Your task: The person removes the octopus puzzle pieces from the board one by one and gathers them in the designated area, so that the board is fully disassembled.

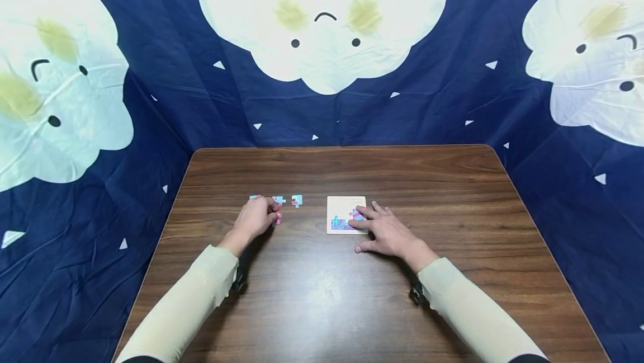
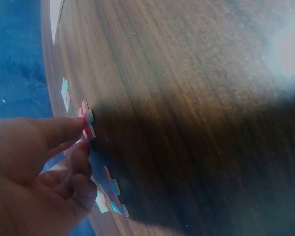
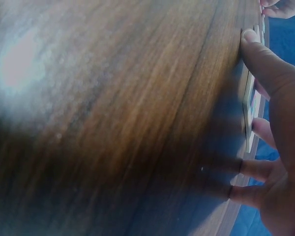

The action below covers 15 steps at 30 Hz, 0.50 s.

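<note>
My left hand [image 1: 255, 217] pinches a pink and blue jigsaw piece [image 2: 87, 119] between thumb and fingertips, just over the table. Around that hand lie more jigsaw pieces: a light blue one [image 1: 297, 201] to its right, another [image 1: 279, 200] beyond its fingers, and others [image 2: 114, 194] partly hidden behind it. My right hand [image 1: 389, 233] is spread with its fingers over the right side of a square, pale puzzle board [image 1: 338, 204]. Blue and purple pieces [image 1: 340, 224] fill the board's lower edge, and a striped piece [image 1: 357, 215] shows partly under the right fingers.
Both hands work over a brown wood-grain table [image 1: 322, 273] with rounded far corners. Dark blue cloth [image 1: 211, 100] with white cloud shapes hangs behind the table and along both sides. A bright light reflection lies on the tabletop between the forearms.
</note>
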Motion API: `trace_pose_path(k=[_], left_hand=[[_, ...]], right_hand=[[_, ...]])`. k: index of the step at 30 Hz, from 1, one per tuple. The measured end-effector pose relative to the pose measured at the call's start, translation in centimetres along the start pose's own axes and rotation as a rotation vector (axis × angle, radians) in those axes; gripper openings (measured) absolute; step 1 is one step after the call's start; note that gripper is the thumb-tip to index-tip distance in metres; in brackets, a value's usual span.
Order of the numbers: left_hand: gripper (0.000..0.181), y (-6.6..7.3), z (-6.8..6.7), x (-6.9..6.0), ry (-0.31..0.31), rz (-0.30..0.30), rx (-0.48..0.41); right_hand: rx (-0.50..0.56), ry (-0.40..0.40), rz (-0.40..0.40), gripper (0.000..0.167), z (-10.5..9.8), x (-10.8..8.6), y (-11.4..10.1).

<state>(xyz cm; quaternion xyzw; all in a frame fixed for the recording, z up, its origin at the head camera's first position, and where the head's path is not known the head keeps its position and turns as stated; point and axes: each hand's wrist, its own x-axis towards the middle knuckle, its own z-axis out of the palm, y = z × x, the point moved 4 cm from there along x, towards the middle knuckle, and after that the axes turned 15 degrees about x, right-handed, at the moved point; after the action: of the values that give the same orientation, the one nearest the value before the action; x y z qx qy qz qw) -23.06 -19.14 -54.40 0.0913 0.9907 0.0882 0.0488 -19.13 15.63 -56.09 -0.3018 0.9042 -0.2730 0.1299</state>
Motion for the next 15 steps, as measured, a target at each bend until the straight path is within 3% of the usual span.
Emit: trace_pose_path(k=[8, 15], left_hand=[[0.009, 0.1, -0.3, 0.0, 0.01, -0.024, -0.013], [0.011, 2.3, -0.9, 0.2, 0.059, 0.019, -0.043]], right_hand=[[-0.008, -0.001, -0.001, 0.071, 0.0, 0.1, 0.0], [-0.026, 0.0, -0.014, 0.071, 0.1, 0.0, 0.0]])
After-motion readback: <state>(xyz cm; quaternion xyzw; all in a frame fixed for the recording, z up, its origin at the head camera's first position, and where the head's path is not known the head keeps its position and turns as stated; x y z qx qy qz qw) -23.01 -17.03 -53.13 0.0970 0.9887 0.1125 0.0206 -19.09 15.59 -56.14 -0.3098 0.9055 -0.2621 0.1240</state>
